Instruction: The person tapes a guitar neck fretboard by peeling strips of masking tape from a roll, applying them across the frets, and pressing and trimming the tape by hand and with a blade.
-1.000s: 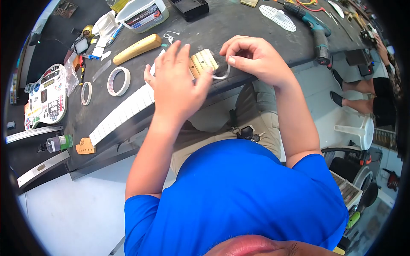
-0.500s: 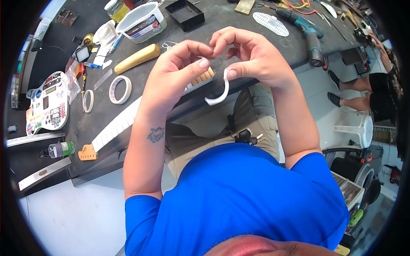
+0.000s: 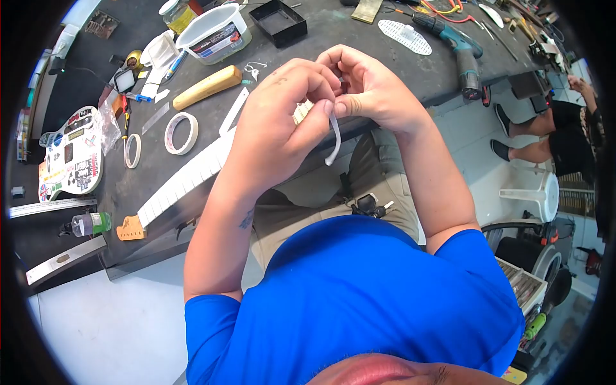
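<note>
A thin white strip (image 3: 335, 142) hangs from the pinched fingertips of both hands, curling at its lower end. My left hand (image 3: 285, 109) has thumb and fingers pressed together at its upper part. Touching it from the right, my right hand (image 3: 369, 86) pinches the strip too; the upper fingers partly hide the grip. Beneath my left hand and forearm lies a guitar neck (image 3: 186, 176), its fretboard covered in white strips, with a bare wooden headstock (image 3: 131, 228) at lower left. The neck's other end is mostly hidden by my left hand.
Masking tape rolls (image 3: 181, 133), a wooden handle (image 3: 207, 88), a plastic tub (image 3: 215, 35) and a black tray (image 3: 278, 23) lie on the dark bench. A cordless drill (image 3: 467, 58) is at right. A stickered guitar body (image 3: 72, 155) stands left. Another person's legs (image 3: 532, 135) show far right.
Both hands have come together at the strip, which was held by my right hand alone. My left hand, earlier spread over the neck, has closed. The strip now hangs more steeply.
</note>
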{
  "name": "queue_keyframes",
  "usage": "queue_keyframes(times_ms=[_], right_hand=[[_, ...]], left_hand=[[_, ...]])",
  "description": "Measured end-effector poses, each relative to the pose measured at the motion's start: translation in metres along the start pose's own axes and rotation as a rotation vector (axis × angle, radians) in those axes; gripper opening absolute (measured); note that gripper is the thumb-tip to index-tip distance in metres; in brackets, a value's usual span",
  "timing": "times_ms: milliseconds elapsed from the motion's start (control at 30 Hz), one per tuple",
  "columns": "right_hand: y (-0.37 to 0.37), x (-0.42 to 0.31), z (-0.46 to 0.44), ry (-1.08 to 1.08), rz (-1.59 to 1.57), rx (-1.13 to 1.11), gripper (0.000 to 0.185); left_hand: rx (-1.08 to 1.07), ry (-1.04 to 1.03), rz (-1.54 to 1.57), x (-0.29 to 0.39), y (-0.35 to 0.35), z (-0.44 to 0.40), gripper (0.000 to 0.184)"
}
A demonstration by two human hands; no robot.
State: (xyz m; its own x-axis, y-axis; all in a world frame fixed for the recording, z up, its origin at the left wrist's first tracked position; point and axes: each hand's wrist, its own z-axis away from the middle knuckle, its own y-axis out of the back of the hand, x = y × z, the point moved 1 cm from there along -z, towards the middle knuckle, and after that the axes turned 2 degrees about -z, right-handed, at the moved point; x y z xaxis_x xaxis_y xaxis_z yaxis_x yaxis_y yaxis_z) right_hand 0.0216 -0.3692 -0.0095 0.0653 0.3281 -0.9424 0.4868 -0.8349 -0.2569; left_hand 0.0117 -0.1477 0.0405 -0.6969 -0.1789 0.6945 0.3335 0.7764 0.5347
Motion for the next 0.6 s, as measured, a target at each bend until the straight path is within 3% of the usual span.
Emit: queue_keyframes(times_ms=[33, 167, 267, 400, 500, 600], right_hand=[[-0.001, 0.002, 0.001, -0.005, -0.002, 0.022, 0.07], [0.017, 0.019, 0.011, 0.04, 0.23, 0.254, 0.047], [0.012, 0.012, 0.018, 0.307, 0.871, 0.286, 0.037], [0.01, 0.031, 0.017, 0.392, 0.84, 0.212, 0.04], [0.012, 0.035, 0.017, 0.392, 0.878, 0.155, 0.044], [0.01, 0.031, 0.018, 0.385, 0.882, 0.178, 0.047]], left_hand=[[0.023, 0.014, -0.065, 0.001, -0.002, 0.0, 0.008], [0.081, 0.456, 0.226, -0.034, 0.0, -0.004, 0.02], [-0.018, 0.592, -0.016, -0.054, 0.005, -0.015, 0.028], [-0.164, 0.758, -0.088, -0.063, 0.008, -0.031, 0.037], [-0.069, 0.77, 0.017, -0.079, 0.003, -0.027, 0.036], [-0.039, 0.747, 0.425, -0.095, 0.005, -0.021, 0.039]])
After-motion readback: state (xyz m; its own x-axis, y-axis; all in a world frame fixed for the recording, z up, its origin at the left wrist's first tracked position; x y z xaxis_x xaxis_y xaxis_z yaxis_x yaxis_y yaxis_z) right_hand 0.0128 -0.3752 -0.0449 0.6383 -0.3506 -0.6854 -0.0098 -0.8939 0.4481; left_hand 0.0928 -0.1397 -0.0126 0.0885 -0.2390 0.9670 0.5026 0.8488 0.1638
